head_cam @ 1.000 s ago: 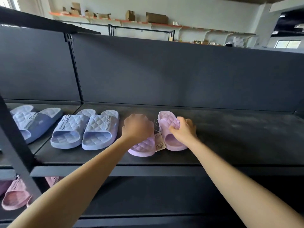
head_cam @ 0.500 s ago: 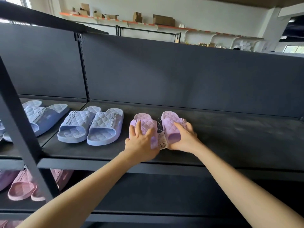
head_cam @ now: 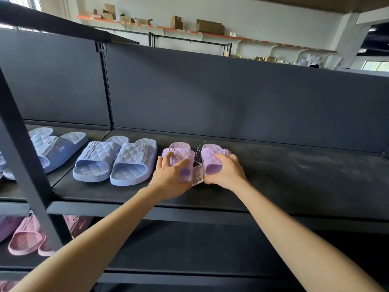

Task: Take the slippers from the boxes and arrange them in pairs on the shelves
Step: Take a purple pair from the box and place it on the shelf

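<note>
Two lilac quilted slippers lie side by side, toes to the back, on the dark shelf. My left hand rests on the left lilac slipper, its fingers spread flat over the strap and heel. The heel end of the right lilac slipper is gripped by my right hand, with the thumb on the strap and the fingers round its outer side. Between the two slippers hangs a white price tag on a thin string.
A blue quilted pair sits just left of the lilac one, and another blue pair lies further left behind a slanted black post. Pink slippers are on the shelf below. The shelf's back panel rises behind.
My left hand went from a closed grip on the left lilac slipper to lying flat on it. Both slippers now sit closer together and straighter; the view shifted slightly left.
</note>
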